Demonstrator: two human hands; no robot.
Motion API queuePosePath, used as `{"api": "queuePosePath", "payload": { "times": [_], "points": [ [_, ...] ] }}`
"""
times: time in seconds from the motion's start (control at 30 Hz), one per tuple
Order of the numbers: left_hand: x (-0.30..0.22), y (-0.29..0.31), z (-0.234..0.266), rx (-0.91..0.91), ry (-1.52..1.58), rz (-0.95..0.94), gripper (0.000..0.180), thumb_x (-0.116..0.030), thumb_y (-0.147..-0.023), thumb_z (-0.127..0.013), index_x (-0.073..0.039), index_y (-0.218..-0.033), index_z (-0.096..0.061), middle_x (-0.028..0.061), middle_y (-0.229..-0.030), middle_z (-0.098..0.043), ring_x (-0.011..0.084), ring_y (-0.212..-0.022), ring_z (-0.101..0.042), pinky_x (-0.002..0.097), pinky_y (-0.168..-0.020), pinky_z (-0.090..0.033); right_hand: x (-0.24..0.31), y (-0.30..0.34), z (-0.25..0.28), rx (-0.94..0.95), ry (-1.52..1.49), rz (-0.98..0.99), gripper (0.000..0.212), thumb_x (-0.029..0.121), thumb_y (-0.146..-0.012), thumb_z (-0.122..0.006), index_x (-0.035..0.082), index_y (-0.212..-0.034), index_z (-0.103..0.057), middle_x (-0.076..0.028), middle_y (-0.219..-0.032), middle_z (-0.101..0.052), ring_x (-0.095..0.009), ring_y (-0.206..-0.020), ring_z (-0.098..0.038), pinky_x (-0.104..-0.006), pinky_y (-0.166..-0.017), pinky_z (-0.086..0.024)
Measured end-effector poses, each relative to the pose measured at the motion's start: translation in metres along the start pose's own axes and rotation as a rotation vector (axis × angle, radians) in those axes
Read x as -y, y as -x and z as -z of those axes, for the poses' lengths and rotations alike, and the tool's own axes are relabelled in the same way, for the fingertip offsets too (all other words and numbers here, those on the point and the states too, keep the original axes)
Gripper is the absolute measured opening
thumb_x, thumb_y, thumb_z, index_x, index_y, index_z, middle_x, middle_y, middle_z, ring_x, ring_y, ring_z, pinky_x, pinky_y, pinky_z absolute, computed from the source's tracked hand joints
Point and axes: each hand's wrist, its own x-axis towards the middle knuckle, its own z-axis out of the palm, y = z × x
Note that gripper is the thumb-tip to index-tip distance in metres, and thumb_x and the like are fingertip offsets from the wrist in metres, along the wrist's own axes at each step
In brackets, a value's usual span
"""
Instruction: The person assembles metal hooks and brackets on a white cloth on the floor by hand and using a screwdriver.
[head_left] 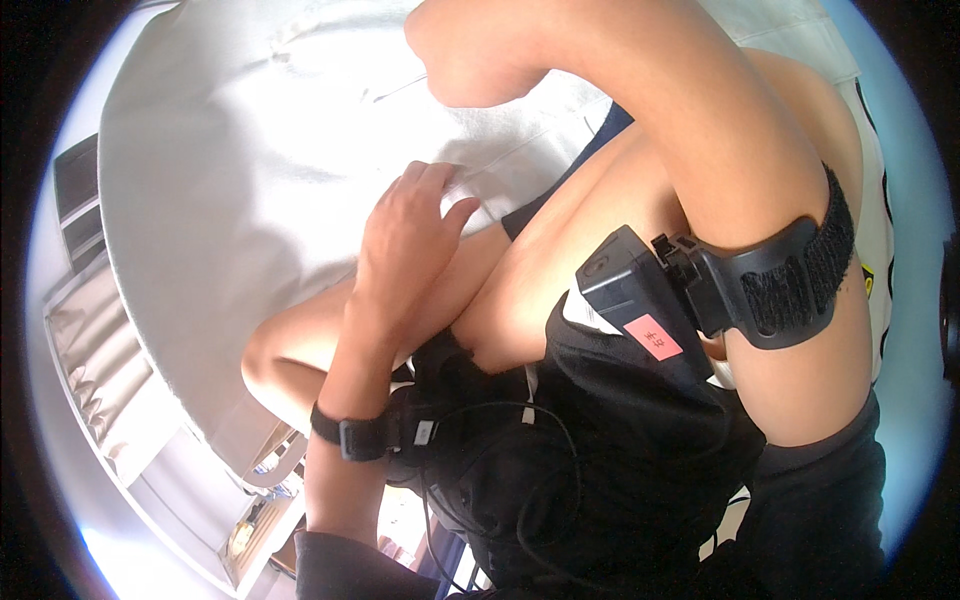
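Observation:
My left hand [405, 225] is over the white bed sheet [200, 190], beside my bent leg. Its thumb stands apart from its loosely curved fingers, and I see nothing held in it. My right arm reaches up to the top of the view, where my right hand [475, 65] is bent over the sheet. The right hand's fingers are hidden, so whatever they hold or touch does not show. A black strap [350, 435] circles my left forearm. Another strap on my right forearm carries a black box-shaped device [640, 300] with a pink label.
My legs [560, 250] are folded on the bed. Black cables [575, 450] loop over my dark clothing. A bit of dark blue cloth [605, 130] shows behind my leg. Beyond the bed's left edge are a pale curtain-like cloth [110, 360] and a shelf [255, 535] with small items.

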Motion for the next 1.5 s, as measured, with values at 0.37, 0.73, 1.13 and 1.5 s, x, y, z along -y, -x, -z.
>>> {"api": "queuePosePath", "payload": {
  "times": [0.37,0.73,1.13,1.5],
  "points": [
    [0.006,-0.011,-0.015,-0.107,0.011,-0.049,0.016,-0.014,-0.089,-0.068,0.001,-0.093,-0.069,0.0147,-0.087,-0.068,0.0298,-0.081,-0.065,0.0378,-0.076,-0.051,-0.005,0.000,0.004,-0.051,-0.018,0.021,0.027,0.014,-0.088,-0.052,-0.002,-0.095,-0.073,-0.022,-0.091,-0.071,-0.034,-0.082,-0.068,-0.0427,-0.074,-0.052],
    [-0.006,0.002,-0.010,-0.156,0.095,-0.007,0.013,-0.009,-0.086,-0.070,0.002,-0.093,-0.069,0.0126,-0.089,-0.069,0.0219,-0.075,-0.064,0.0332,-0.071,-0.051,-0.004,-0.004,0.002,-0.068,-0.025,0.016,0.027,0.014,-0.088,-0.052,-0.001,-0.095,-0.074,-0.021,-0.092,-0.071,-0.034,-0.083,-0.068,-0.0427,-0.075,-0.052],
    [0.009,0.020,0.008,-0.074,0.056,0.056,0.012,-0.008,-0.084,-0.068,-0.001,-0.095,-0.068,0.0105,-0.089,-0.068,0.0261,-0.076,-0.063,0.0372,-0.072,-0.051,-0.003,-0.006,0.000,-0.067,-0.029,0.011,0.027,0.014,-0.088,-0.052,-0.001,-0.096,-0.074,-0.021,-0.093,-0.071,-0.033,-0.084,-0.068,-0.0426,-0.075,-0.052],
    [0.016,0.014,0.003,-0.068,0.021,0.046,0.016,-0.009,-0.088,-0.067,0.000,-0.100,-0.070,0.0133,-0.086,-0.066,0.0234,-0.073,-0.062,0.0349,-0.072,-0.050,0.002,-0.005,-0.005,-0.034,-0.019,0.015,0.027,0.014,-0.089,-0.052,0.000,-0.096,-0.074,-0.021,-0.093,-0.071,-0.033,-0.084,-0.068,-0.0426,-0.076,-0.051]
  ]
}}
